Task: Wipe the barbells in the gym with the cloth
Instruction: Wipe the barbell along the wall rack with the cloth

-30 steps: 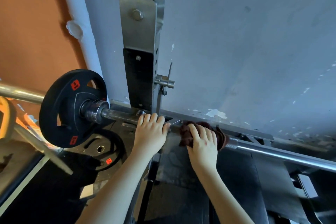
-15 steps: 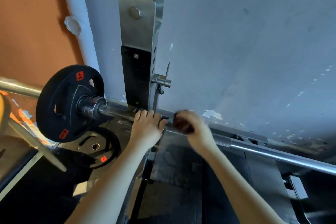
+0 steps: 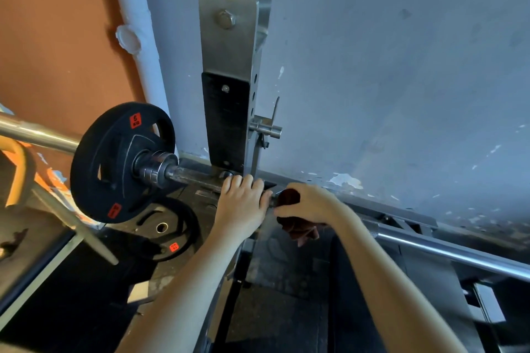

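A steel barbell (image 3: 447, 248) runs from lower right up to the left, where a black weight plate (image 3: 114, 163) with orange labels sits on its sleeve. My left hand (image 3: 242, 203) grips the bar beside the rack upright, fingers curled over the top. Just right of it, my right hand (image 3: 308, 203) holds a dark red cloth (image 3: 298, 231) wrapped round the bar, with folds of cloth hanging below the hand. The bar under both hands is hidden.
The grey rack upright (image 3: 229, 80) with a pin handle (image 3: 266, 130) stands right behind the hands, against a grey wall. Another black plate (image 3: 166, 231) lies on the floor below. A second chrome bar (image 3: 34, 135) and an orange frame (image 3: 20, 169) are at far left.
My right hand with the cloth slid left along the bar toward my left hand, then turned so more cloth hangs beneath. The left hand kept its grip.
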`<state>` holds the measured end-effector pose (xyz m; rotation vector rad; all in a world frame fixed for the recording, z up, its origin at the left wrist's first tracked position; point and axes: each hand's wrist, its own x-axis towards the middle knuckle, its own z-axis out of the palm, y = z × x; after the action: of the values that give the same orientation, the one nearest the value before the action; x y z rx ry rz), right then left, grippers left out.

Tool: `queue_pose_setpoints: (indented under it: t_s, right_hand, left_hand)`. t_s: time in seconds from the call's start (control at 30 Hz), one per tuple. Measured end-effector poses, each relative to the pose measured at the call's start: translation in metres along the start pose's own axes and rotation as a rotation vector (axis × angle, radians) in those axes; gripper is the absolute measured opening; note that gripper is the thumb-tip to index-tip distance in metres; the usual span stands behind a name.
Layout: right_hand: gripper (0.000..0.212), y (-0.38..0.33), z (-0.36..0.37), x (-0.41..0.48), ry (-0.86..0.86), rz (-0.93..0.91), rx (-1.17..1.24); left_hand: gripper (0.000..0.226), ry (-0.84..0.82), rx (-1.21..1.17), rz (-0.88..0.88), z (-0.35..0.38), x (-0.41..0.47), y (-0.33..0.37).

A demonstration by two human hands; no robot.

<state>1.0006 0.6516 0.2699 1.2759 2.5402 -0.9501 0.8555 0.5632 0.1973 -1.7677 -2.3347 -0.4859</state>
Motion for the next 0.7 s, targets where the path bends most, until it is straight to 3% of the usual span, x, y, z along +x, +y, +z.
queue_pose_setpoints:
  t_s: [0.07, 0.1, 0.17, 0.27, 0.4, 0.5, 0.57, 0.63, 0.7]
  right_hand:
    - [0.035, 0.003, -0.003, -0.001, -0.009, -0.023, -0.019]
    - [0.036, 0.005, 0.006, -0.002, 0.087, -0.028, -0.150]
    - [0.036, 0.009, 0.032, 0.000, 0.456, -0.095, -0.413]
    - [0.040, 0.010, 0.050, 0.000, 0.714, -0.124, -0.452]
    - [0.033, 0.004, 0.034, 0.010, 0.534, 0.075, -0.263]
    - [0.030, -0.002, 0.006, 0.021, 0.195, 0.134, -0.017]
    - [0.028, 0.002, -0.005, 0.026, 0.058, 0.118, 0.170]
    - [0.029, 0.001, -0.004, 0.026, 0.073, 0.095, 0.224]
    - [0.032, 0.015, 0.025, 0.012, 0.495, 0.009, -0.151]
  left_hand:
    - [0.055, 0.007, 0.009, 0.001, 0.000, 0.000, 0.000]
    - [0.055, 0.012, 0.013, -0.001, 0.000, 0.000, 0.001]
    - [0.053, 0.023, 0.023, -0.011, 0.001, 0.001, 0.000]
    - [0.050, 0.052, 0.041, -0.004, 0.003, 0.001, 0.000]
    - [0.046, 0.103, 0.051, 0.009, 0.006, -0.001, -0.001]
    - [0.046, 0.092, 0.059, 0.023, 0.007, 0.000, -0.002]
    - [0.045, 0.099, 0.064, 0.029, 0.007, 0.000, -0.001]
    - [0.046, 0.101, 0.060, 0.021, 0.007, 0.003, -0.002]
    - [0.048, 0.091, 0.047, 0.020, 0.006, 0.006, -0.002]
